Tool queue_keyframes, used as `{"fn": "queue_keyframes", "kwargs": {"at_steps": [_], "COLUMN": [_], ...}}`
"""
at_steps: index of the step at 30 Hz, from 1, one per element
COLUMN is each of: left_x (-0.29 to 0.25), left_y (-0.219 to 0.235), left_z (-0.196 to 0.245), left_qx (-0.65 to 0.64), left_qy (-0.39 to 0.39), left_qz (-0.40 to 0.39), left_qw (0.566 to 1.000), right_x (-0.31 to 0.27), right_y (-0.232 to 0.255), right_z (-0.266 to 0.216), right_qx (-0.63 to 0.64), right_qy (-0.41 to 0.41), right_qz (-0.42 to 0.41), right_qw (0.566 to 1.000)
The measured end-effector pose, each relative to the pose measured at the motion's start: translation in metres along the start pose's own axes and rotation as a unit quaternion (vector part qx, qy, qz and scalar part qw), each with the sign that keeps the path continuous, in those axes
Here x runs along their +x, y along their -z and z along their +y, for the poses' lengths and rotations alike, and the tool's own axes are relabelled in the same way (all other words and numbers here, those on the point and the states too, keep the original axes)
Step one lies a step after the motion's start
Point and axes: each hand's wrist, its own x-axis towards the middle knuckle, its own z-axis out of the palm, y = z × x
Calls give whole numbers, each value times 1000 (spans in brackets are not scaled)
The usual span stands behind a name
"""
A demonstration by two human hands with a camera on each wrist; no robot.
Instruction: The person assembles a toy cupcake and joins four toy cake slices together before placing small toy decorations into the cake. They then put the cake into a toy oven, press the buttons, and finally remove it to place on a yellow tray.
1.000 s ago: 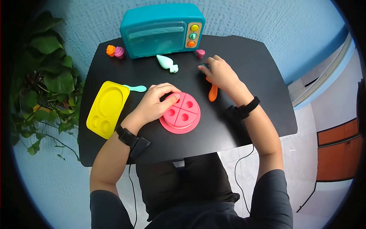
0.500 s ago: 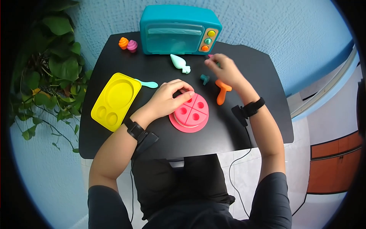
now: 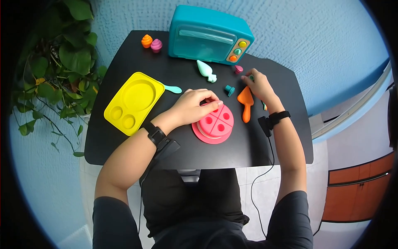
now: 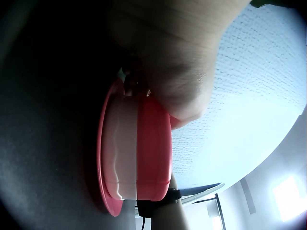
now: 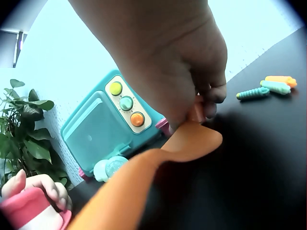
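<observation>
My left hand (image 3: 192, 108) grips a pink toy cake (image 3: 216, 128) with round hollows in its quarters, the thumb over the top and fingers round the far side. The cake sits on a pink plate (image 4: 101, 158). My right hand (image 3: 261, 87) is beyond the tip of an orange cake server (image 3: 246, 99), fingers curled. In the right wrist view it pinches a small orange piece (image 5: 196, 110), mostly hidden by the fingers. A mint piece (image 3: 251, 77) shows at the fingertips. A teal topper (image 3: 230, 90) lies left of the server and a pink topper (image 3: 238, 69) stands behind.
A teal toy oven (image 3: 207, 39) stands at the back, a mint piping bag (image 3: 205, 70) before it. Orange and purple cupcakes (image 3: 156, 45) are at back left. A yellow tray (image 3: 155, 106) and mint utensil (image 3: 173, 89) lie left; several candles (image 5: 276, 86) lie right.
My right hand has let go of the teal topper, left it on the table by the server, and moved right. My left hand stays on the cake. The head view has shifted.
</observation>
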Motion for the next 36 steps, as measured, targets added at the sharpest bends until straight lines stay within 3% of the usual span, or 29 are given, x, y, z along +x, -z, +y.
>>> {"fn": "queue_keyframes", "kwargs": {"at_steps": [3, 6, 10, 15, 18, 22, 28, 32, 33, 36], "left_x": [0, 0, 0, 0, 0, 1, 2, 2, 2, 2], "left_y": [-1, 0, 1, -1, -2, 0, -3, -4, -2, -4], "left_z": [-2, -2, 1, 1, -1, 4, 6, 5, 4, 4], "left_qx": [19, 26, 9, -2, -17, -21, -19, 14, 28, 51], "left_qy": [-7, -8, 3, 18, 26, 48, 34, 39, 42, 33], "left_qz": [3, 4, 2, 11, 32, 39, -3, -15, -28, -34], "left_qw": [1000, 1000, 1000, 1000, 999, 998, 999, 999, 998, 998], "right_x": [9, 24, 29, -8, -22, -37, -59, -63, -63, -69], "right_y": [-3, -5, -12, 0, 9, 3, -12, -17, -21, -20], "right_z": [-18, -36, -36, -76, -96, -88, -61, -50, -49, -44], "right_qx": [9, -8, -25, 27, 111, 158, 231, 242, 258, 285], "right_qy": [14, -40, -18, 100, 65, 21, 76, 112, 144, 105], "right_qz": [39, -2, -8, -125, -150, -105, -68, 9, 65, 59], "right_qw": [999, 999, 999, 987, 980, 982, 968, 964, 953, 951]}}
